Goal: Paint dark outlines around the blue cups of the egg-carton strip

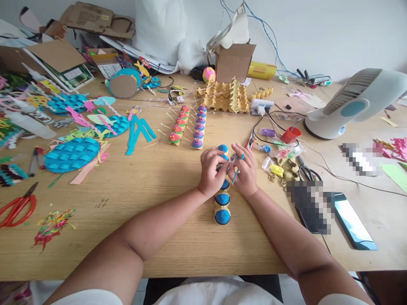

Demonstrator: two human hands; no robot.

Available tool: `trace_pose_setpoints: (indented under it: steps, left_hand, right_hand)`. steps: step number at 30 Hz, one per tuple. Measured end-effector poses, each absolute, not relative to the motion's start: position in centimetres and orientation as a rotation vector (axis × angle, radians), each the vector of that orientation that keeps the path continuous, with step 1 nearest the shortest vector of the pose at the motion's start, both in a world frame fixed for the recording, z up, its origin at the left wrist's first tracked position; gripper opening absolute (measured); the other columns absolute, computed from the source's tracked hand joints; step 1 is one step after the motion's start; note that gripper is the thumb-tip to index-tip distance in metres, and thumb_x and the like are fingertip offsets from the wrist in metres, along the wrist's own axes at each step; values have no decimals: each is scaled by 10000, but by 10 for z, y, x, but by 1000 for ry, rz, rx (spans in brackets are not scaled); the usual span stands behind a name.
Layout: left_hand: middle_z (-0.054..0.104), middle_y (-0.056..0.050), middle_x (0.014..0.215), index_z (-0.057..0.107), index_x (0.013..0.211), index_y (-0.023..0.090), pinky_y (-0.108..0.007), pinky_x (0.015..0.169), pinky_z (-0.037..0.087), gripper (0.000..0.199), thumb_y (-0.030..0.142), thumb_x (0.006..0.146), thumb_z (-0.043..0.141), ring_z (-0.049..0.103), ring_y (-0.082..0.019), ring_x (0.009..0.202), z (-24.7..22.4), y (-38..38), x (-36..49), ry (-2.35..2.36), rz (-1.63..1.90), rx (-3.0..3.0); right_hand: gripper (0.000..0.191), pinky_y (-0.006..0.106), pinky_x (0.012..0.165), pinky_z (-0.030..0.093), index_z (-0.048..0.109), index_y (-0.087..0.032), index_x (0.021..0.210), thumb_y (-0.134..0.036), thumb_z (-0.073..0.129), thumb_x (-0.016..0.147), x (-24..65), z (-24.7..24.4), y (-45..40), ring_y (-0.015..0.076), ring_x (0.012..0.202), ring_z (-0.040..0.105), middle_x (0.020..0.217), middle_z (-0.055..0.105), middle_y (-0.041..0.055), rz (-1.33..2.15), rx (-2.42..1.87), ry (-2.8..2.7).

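Observation:
A row of egg-carton cups (222, 216) capped with blue clay runs away from me on the table. Over its far half, my left hand (212, 171) is closed in a pinch, its fingertips meeting those of my right hand. What lies between the fingertips is too small to make out, though a bit of clear plastic (233, 157) shows there. My right hand (246, 173) is closed too, with a thin blue stick-like piece (235, 176) poking out between its fingers. Both hands hide some of the cups.
Two decorated caterpillar strips (179, 125) (199, 127) with pins stand beyond my hands. Egg-carton trays (225, 95) lie at the back. To the right are a red cup (290, 134), a fan (346, 106) and a phone (352, 220); red scissors (19, 207) lie left.

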State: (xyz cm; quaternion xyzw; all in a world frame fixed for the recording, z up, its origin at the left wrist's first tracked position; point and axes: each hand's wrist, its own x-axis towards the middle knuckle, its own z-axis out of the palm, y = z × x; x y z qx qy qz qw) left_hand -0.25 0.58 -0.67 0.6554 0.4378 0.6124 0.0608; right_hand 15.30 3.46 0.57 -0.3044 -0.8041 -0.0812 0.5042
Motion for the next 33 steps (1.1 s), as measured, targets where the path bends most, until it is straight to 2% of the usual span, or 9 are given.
trace_pose_setpoints:
  steps: [14, 17, 20, 23, 25, 27, 29, 31, 33]
  left_hand:
    - [692, -89, 1198, 669, 970, 243, -439, 1167, 481, 191, 400, 1069, 625, 631, -243, 1258, -12, 12, -7, 1475, 1831, 1680]
    - [694, -80, 1174, 697, 979, 246, -431, 1166, 475, 280, 500, 1069, 623, 642, -239, 1236, -15, 17, -7, 1479, 1841, 1577]
    - [687, -76, 1187, 722, 1004, 253, -433, 1178, 467, 331, 562, 1061, 621, 642, -239, 1246, -15, 18, -6, 1483, 1851, 1537]
    - [678, -79, 1198, 740, 996, 258, -431, 1190, 464, 306, 530, 1070, 621, 635, -237, 1269, -13, 15, -6, 1448, 1825, 1653]
    - [674, -82, 1189, 748, 989, 260, -429, 1196, 465, 276, 494, 1073, 627, 629, -238, 1282, -10, 13, -5, 1434, 1793, 1738]
    - [676, -84, 1184, 749, 985, 261, -431, 1198, 464, 254, 472, 1071, 637, 625, -242, 1286, -8, 11, -6, 1424, 1781, 1778]
    - [685, -84, 1185, 742, 981, 256, -431, 1192, 465, 259, 474, 1072, 634, 630, -243, 1275, -9, 12, -6, 1430, 1802, 1751]
    - [697, -79, 1177, 731, 980, 249, -429, 1183, 466, 287, 499, 1074, 623, 643, -239, 1255, -12, 15, -6, 1457, 1844, 1666]
    - [709, -73, 1158, 723, 974, 244, -429, 1176, 462, 321, 536, 1066, 626, 655, -237, 1236, -15, 19, -6, 1477, 1887, 1562]
  right_hand:
    - [147, 617, 1255, 475, 564, -270, 902, -201, 632, 1012, 152, 6, 27, 294, 1510, 634, 1563, 702, 99, -213, -782, -1993]
    - [52, 656, 1276, 458, 611, -272, 1008, -290, 650, 1038, 157, 3, 33, 322, 1576, 560, 1621, 639, 123, -86, -820, -1880]
    - [219, 627, 1249, 508, 629, -262, 1228, -398, 643, 1056, 161, -4, 41, 329, 1587, 541, 1662, 570, 183, 192, -877, -1694]
    - [409, 491, 1109, 631, 592, -264, 1407, -502, 598, 1075, 162, -10, 47, 287, 1438, 667, 1637, 582, 197, 506, -925, -1543]
    - [423, 392, 955, 681, 602, -269, 1404, -544, 555, 1087, 160, -10, 48, 225, 1195, 760, 1544, 663, 169, 693, -914, -1497]
    - [395, 324, 794, 677, 641, -270, 1306, -578, 576, 1068, 158, -7, 47, 171, 931, 750, 1338, 762, 114, 842, -873, -1480]
    - [374, 288, 689, 641, 659, -264, 1164, -603, 677, 1006, 156, -2, 44, 139, 766, 691, 1073, 778, 44, 951, -831, -1444]
    - [388, 268, 668, 611, 654, -258, 1047, -601, 789, 926, 154, 4, 41, 119, 698, 659, 880, 719, -17, 1038, -821, -1375]
    - [411, 249, 660, 580, 651, -247, 967, -581, 866, 861, 152, 8, 39, 100, 659, 639, 797, 686, -44, 1121, -828, -1304]
